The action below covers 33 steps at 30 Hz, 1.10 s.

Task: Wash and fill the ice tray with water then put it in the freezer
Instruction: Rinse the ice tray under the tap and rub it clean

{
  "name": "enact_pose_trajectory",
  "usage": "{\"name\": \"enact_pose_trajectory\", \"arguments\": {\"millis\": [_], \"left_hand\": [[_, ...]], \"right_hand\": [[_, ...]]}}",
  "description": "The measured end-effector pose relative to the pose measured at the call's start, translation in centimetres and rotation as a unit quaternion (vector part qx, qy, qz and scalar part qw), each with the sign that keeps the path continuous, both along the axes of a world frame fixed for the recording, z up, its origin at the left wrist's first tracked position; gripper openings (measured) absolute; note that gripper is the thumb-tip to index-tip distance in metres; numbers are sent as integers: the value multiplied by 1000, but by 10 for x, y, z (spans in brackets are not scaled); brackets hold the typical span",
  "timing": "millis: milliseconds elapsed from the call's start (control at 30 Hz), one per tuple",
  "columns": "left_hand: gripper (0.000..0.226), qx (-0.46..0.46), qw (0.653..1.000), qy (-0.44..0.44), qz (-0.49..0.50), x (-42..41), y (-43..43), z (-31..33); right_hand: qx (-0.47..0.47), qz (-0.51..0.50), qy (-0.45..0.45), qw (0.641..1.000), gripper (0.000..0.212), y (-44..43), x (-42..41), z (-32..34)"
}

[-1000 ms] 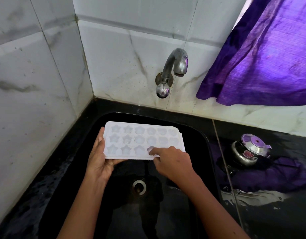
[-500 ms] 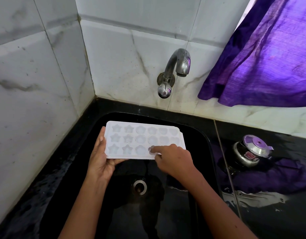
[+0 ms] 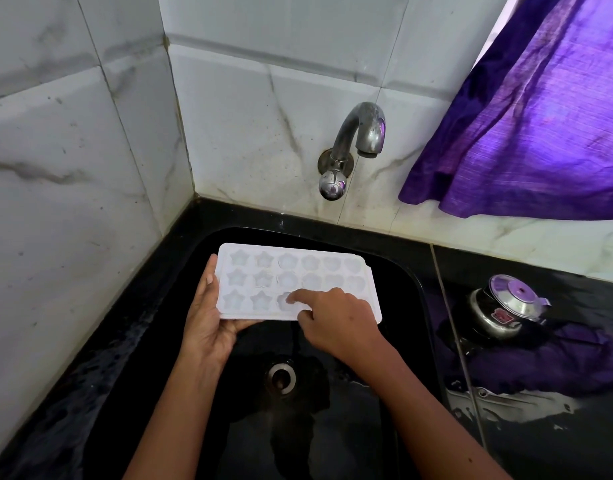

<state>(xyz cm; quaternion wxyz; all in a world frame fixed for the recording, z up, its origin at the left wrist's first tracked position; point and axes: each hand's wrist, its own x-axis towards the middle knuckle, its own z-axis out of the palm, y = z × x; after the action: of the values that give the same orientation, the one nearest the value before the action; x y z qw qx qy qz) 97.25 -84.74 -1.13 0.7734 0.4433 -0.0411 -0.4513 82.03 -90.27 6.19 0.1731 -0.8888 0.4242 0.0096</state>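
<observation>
A white ice tray (image 3: 308,271) with star, round and heart moulds is held level over the black sink (image 3: 416,289). My left hand (image 3: 208,323) grips its left end, thumb along the edge and fingers underneath. My right hand (image 3: 336,320) lies over the tray's near right part, its index finger stretched into a round mould in the near row while the other fingers are curled. The metal tap (image 3: 360,136) juts from the tiled wall above the tray; no water runs from it.
The sink drain (image 3: 281,377) lies below the tray. A steel pressure cooker (image 3: 506,310) stands on the black counter to the right. A purple curtain (image 3: 540,116) hangs at the upper right. White marble tiles cover the left and back walls.
My right index finger has shifted left along the tray's near row, from one mould to the round mould beside it. The tray and my left hand have stayed put.
</observation>
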Motion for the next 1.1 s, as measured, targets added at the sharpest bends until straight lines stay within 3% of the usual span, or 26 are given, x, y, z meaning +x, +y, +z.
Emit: {"name": "enact_pose_trajectory", "arguments": {"millis": [533, 1100], "left_hand": [[21, 6, 1000, 1, -8, -3, 0, 1], [29, 8, 1000, 11, 1, -4, 1, 0]], "right_hand": [[-37, 17, 14, 999, 37, 3, 3, -7], [-28, 25, 27, 999, 37, 5, 6, -12]]}}
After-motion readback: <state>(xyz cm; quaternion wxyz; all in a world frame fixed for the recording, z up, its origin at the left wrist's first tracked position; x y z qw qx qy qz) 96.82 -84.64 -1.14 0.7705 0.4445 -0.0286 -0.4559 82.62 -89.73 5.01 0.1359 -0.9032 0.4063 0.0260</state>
